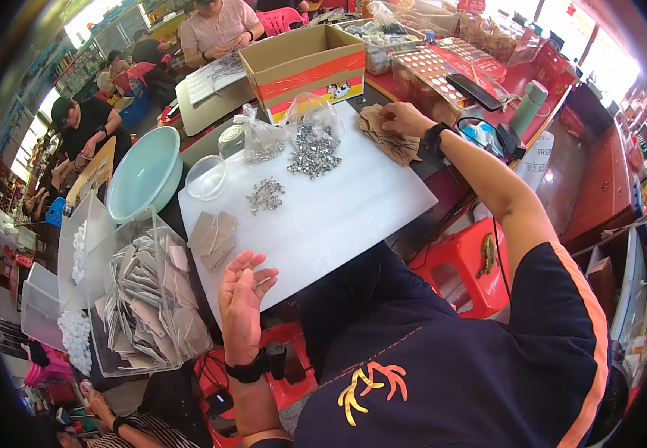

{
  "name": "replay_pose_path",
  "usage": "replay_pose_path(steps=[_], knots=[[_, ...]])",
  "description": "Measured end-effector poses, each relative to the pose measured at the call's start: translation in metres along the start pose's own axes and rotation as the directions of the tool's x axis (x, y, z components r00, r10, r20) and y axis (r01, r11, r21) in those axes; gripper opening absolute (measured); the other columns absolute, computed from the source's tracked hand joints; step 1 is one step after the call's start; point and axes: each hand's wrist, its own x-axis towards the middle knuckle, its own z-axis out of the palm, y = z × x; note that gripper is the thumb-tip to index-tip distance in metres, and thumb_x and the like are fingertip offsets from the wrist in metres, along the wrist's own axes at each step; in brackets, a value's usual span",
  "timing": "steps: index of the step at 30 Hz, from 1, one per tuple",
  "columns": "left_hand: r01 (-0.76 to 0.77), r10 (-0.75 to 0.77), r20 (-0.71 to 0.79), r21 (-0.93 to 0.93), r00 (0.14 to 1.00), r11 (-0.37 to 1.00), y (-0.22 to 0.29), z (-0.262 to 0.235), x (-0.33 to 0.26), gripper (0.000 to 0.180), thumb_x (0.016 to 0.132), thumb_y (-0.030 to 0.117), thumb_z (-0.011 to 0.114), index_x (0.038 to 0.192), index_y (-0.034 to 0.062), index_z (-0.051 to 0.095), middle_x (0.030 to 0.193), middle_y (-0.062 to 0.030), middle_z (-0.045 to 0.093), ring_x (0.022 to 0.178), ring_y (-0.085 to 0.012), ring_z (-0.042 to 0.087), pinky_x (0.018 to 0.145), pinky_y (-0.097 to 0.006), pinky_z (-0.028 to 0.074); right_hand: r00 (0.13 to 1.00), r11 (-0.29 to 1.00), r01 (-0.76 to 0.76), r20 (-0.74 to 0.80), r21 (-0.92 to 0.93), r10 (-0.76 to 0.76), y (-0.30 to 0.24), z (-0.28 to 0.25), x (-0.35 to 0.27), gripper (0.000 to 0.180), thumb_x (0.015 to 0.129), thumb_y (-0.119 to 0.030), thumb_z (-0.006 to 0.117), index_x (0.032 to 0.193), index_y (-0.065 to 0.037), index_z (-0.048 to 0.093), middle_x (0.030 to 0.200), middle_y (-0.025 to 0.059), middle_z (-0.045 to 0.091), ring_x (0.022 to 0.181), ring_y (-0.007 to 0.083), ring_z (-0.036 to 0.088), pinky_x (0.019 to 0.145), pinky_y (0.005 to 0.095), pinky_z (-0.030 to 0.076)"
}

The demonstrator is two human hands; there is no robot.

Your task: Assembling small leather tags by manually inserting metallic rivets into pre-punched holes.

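My left hand (243,295) hovers palm up, fingers apart, over the near left edge of a white board (338,209), holding nothing. Just beyond it lie a few small brown cardboard pieces (213,237). My right hand (402,118) reaches to the far right corner of the board and rests its fingers on a stack of brown cardboard pieces (389,142). Whether it grips them I cannot tell. A heap of small metal parts (313,155) and a smaller heap (265,196) lie on the board.
A clear bin of cardboard pieces (148,299) stands at my left, with a pale green bowl (144,175) and a small clear dish (206,178) behind it. A cardboard box (305,63) sits at the back. Red stool (461,265) at right. Other people work at the far left.
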Motion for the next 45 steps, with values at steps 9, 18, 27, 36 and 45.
replay_pose_path(steps=[9,18,27,36,45], knots=[[-0.009,0.009,-0.024,0.003,1.000,1.000,-0.015,-0.019,-0.017,0.029,0.100,0.012,0.045,0.127,0.0000,0.051,0.118,-0.0142,0.061,0.099,-0.0225,0.063,0.092,-0.036,0.050,0.953,0.978,0.061,-0.280,-0.200,-0.117,-0.004,0.016,-0.002,0.052,0.072,-0.021,0.078,0.119,-0.006,0.063,0.109,0.0164,0.058,0.110,0.0316,0.053,0.096,0.0371,0.044],[0.008,-0.007,-0.007,0.029,1.000,1.000,-0.015,-0.004,-0.005,0.028,0.101,0.012,0.046,0.126,-0.0002,0.051,0.116,-0.0150,0.061,0.099,-0.0225,0.063,0.092,-0.036,0.050,0.960,0.947,-0.049,-0.247,0.318,0.133,0.012,0.001,0.009,0.035,0.083,-0.028,0.075,0.106,-0.004,0.066,0.088,0.0020,0.065,0.078,0.0106,0.058,0.072,0.0288,0.048],[-0.049,0.023,0.113,0.238,0.993,0.970,0.000,0.046,0.015,0.027,0.101,0.010,0.045,0.124,-0.0021,0.052,0.115,-0.0142,0.061,0.100,-0.0200,0.063,0.091,-0.033,0.050,0.956,0.433,-0.282,0.211,0.856,0.206,-0.069,-0.025,-0.066,0.024,0.090,-0.027,0.068,0.103,-0.006,0.069,0.089,-0.0020,0.065,0.072,0.0030,0.056,0.054,0.0163,0.043],[-0.377,0.284,0.283,0.365,0.916,0.852,-0.006,0.127,0.054,0.037,0.086,-0.007,0.062,0.121,0.0001,0.055,0.128,-0.0116,0.050,0.102,-0.0184,0.061,0.085,-0.030,0.051,0.837,0.057,-0.481,0.478,0.875,-0.265,-0.146,-0.012,-0.134,0.023,0.096,-0.023,0.062,0.112,-0.006,0.060,0.086,-0.0023,0.063,0.062,0.0001,0.056,0.049,0.0148,0.042],[-0.198,0.133,0.235,0.278,0.963,0.940,-0.019,0.096,0.068,0.015,0.093,0.003,0.060,0.108,0.0002,0.058,0.100,-0.0089,0.064,0.086,-0.0133,0.063,0.072,-0.027,0.056,0.750,0.132,-0.581,0.592,0.803,-0.295,-0.167,0.016,-0.141,0.034,0.103,-0.037,0.047,0.102,-0.005,0.059,0.091,0.0103,0.064,0.066,0.0081,0.051,0.054,0.0198,0.048]])
